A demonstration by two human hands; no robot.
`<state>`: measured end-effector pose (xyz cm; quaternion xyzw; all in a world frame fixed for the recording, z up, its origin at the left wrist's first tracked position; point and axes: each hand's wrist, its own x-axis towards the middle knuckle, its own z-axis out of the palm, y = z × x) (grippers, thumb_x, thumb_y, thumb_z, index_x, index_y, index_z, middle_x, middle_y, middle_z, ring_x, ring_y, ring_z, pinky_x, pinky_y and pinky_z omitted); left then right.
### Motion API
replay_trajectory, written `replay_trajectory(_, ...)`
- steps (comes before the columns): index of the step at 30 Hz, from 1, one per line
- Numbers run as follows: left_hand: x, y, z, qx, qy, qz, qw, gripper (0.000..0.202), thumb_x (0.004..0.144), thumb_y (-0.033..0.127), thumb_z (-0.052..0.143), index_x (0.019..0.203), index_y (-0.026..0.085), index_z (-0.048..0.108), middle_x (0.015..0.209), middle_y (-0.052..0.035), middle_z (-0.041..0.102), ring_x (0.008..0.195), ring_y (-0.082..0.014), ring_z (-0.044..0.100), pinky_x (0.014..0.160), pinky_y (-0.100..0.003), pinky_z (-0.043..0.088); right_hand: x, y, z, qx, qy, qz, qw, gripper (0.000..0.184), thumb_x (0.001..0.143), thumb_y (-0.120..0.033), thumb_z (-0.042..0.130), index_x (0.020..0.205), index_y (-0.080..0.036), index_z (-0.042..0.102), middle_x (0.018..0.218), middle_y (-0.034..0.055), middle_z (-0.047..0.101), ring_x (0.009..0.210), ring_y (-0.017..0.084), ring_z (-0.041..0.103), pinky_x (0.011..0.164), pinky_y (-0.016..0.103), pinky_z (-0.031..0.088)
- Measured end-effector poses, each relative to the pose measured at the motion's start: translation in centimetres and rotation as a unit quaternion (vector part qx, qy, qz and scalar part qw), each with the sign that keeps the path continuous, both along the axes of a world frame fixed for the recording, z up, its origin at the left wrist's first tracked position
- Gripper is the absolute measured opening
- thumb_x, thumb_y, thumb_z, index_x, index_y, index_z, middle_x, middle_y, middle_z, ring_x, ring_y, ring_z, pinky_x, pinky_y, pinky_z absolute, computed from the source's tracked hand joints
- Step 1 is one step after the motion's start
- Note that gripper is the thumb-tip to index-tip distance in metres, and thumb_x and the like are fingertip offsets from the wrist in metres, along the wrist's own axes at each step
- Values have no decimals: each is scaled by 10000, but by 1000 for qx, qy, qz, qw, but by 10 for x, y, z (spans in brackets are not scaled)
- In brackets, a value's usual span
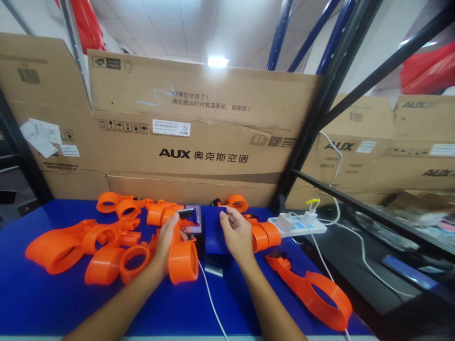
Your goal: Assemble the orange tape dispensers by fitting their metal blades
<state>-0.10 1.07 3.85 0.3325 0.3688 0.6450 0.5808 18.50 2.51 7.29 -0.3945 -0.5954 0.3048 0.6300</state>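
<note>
Left hand (167,244) had its fingers closed round an orange ring tool (183,263), ring end down, black tip up near the thumb. Right hand (237,234) pinched the upper right edge of a blue sheet (215,232) between thumb and fingers. Sheet sat just right of the held tool, mid-table; couldn't tell whether they touched. More orange rings (103,267) lay bunched on the blue table (46,303), left of the left hand and behind it. One loose ring (325,293) lay apart, near right. Power strip (300,228) with white plugs stood beyond the right hand, at the table's right edge. White cable (212,300) ran toward the near edge between the forearms. Cardboard box (199,166) walled off the back.
</note>
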Motion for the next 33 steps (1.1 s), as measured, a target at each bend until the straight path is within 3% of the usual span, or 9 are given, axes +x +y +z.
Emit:
replay_trajectory(3, -2, 2, 0, -17, 13, 7, 1000, 558, 708, 725, 720, 675, 179, 605, 464, 7, 564, 412, -135, 533, 445, -247, 435, 18, -15, 8, 15, -40, -31, 999, 393, 913, -515, 597, 1101, -173, 643, 703, 8, 598, 610, 162, 561, 595, 272, 475)
replay_trajectory(5, -2, 2, -2, -23, 18, 2, 1000, 552, 707, 720, 723, 683, 179, 613, 475, 5, 578, 404, -130, 525, 431, -241, 427, 34, -32, 10, 10, -140, -42, 989, 380, 925, -460, 584, 1161, -170, 650, 628, -23, 538, 548, 152, 518, 548, 263, 440)
replay_trajectory(8, -1, 2, -5, -34, 18, -28, 999, 546, 734, 718, 697, 691, 178, 629, 475, 0, 581, 394, -135, 529, 425, -248, 434, 63, -62, 3, -29, -335, -43, 941, 304, 927, -368, 555, 1158, -202, 661, 550, -49, 477, 487, 158, 484, 493, 267, 368)
replay_trajectory(11, 2, 0, -6, -17, 35, -29, 999, 514, 727, 687, 722, 706, 181, 631, 491, -5, 602, 387, -142, 537, 427, -258, 448, 90, -83, -10, -74, -446, -49, 891, 293, 920, -293, 485, 1158, -219, 641, 521, -54, 474, 468, 180, 506, 481, 276, 334)
replay_trajectory(21, 4, -6, 1, 16, 46, -35, 998, 484, 753, 663, 715, 739, 192, 606, 597, -16, 666, 410, -134, 554, 433, -250, 433, 115, -67, -46, -115, -617, -134, 767, 254, 948, -177, 471, 1154, -136, 614, 724, 115, 710, 666, 287, 714, 549, 296, 377)
replay_trajectory(24, 5, -6, 1, 12, 50, -39, 998, 489, 768, 671, 703, 744, 193, 605, 616, -19, 673, 409, -132, 546, 426, -248, 421, 104, -70, -36, -95, -611, -152, 771, 252, 971, -211, 464, 1150, -139, 625, 720, 117, 713, 659, 287, 712, 540, 294, 367)
replay_trajectory(26, 6, -5, 1, 15, 53, -36, 998, 490, 770, 672, 703, 766, 191, 614, 629, -20, 677, 418, -131, 549, 434, -246, 423, 91, -72, -21, -76, -578, -150, 798, 252, 990, -276, 463, 1131, -164, 640, 724, 95, 713, 621, 260, 697, 529, 287, 361)
replay_trajectory(30, 8, -6, 0, 30, 49, -27, 998, 502, 756, 674, 720, 854, 188, 642, 677, -22, 693, 443, -122, 557, 453, -235, 431, 54, -61, 17, 11, -492, -36, 870, 357, 981, -430, 543, 1247, -212, 639, 754, 40, 710, 653, 212, 672, 586, 285, 414)
replay_trajectory(33, 8, -6, 1, 37, 48, -30, 998, 498, 754, 668, 728, 885, 194, 645, 696, -22, 704, 457, -119, 562, 451, -223, 420, 27, -35, 34, 66, -461, 20, 884, 483, 921, -477, 643, 1334, -232, 597, 938, 47, 736, 713, 186, 656, 666, 283, 440)
